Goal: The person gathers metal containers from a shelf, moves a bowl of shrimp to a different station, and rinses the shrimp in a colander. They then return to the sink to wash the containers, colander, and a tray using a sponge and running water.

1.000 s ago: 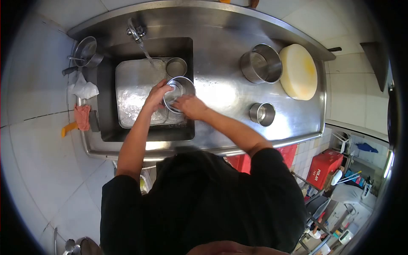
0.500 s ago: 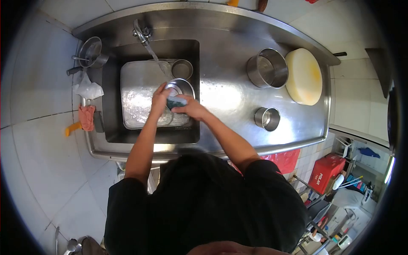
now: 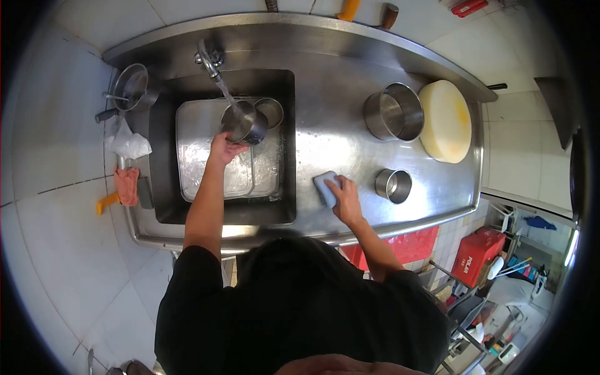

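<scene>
My left hand (image 3: 226, 150) grips the rim of a round metal pot (image 3: 255, 130), tilted under the stream from the faucet (image 3: 209, 62) over the sink (image 3: 164, 187). Water runs into the pot's mouth. My right hand (image 3: 346, 199) is over the steel counter, its thumb and fingers on the right side of a blue-grey sponge (image 3: 325, 189). Inside the sink, a second round metal container (image 3: 272, 110) sits behind the pot, partly covered by it. Wet rectangular trays (image 3: 212, 165) lie on the sink bottom.
On the counter (image 3: 331, 131) to the right stand a large metal pot (image 3: 394, 112), a small metal pot (image 3: 394, 186) and a thick cream-coloured round block (image 3: 445, 122). At the left edge are a strainer-like pot (image 3: 134, 87), a white plastic bag (image 3: 130, 142) and a pinkish cloth (image 3: 127, 186).
My right hand has carried the sponge out of the pot, rightward to the counter. My left hand has moved the pot up and left under the running water.
</scene>
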Available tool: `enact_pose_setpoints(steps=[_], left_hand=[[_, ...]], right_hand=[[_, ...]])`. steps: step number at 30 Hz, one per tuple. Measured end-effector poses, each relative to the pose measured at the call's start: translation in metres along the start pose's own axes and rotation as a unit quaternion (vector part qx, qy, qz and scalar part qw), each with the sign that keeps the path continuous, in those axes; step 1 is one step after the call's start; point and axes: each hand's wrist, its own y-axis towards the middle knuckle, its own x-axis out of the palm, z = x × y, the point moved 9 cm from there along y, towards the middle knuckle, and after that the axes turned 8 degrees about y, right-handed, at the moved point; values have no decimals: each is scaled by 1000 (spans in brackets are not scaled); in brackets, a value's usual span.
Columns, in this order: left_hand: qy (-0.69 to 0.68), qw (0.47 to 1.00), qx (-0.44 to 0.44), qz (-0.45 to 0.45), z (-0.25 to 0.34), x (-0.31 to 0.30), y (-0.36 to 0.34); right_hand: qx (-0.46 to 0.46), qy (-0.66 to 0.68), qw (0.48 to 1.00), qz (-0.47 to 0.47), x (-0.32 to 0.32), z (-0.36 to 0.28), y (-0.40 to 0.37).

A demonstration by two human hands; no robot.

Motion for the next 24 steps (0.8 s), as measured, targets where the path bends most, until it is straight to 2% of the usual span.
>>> enact_pose_setpoints(steps=[1, 2, 4, 8, 11, 12, 15, 16, 17, 19, 20, 21, 22, 23, 24], left_hand=[[-56, 998, 4, -38, -4, 5, 7], [-90, 996, 6, -17, -8, 1, 17], [-155, 987, 10, 28, -14, 4, 25], [-245, 968, 52, -26, -6, 30, 23], [-344, 890, 33, -296, -6, 31, 79], [-344, 895, 69, -275, 3, 36, 77], [-291, 938, 63, -176, 19, 62, 33], [-195, 952, 97, -215, 23, 58, 46], [-184, 965, 86, -166, 24, 45, 48], [-156, 983, 66, -66, 28, 25, 41], [-18, 983, 169, -63, 53, 48, 21], [164, 968, 191, 6, 63, 40, 21], [340, 915, 205, 74, 75, 30, 19], [502, 827, 210, 140, 85, 23, 15], [579, 745, 267, 196, 102, 34, -3]], right_hand=[[-3, -3, 1000, -10, 2, 0, -6], [2, -17, 999, -39, 5, 2, -11], [22, 18, 999, -35, -2, -2, -14], [50, 48, 997, -19, -11, 2, -7], [33, 53, 996, 65, -27, 5, 3], [32, 63, 995, 76, -31, 4, 10], [15, 96, 989, 110, -42, -13, 41], [-1, 109, 986, 124, -43, -26, 55], [-16, 121, 983, 139, -45, -40, 69], [8, 227, 967, 114, -34, -66, 100], [-2, 237, 968, 85, -27, -83, 116], [-12, 248, 967, 56, -20, -99, 132], [-30, 210, 977, 15, -12, -116, 147], [-49, 170, 984, -27, -2, -130, 160], [-23, 122, 990, -61, 16, -131, 171]])
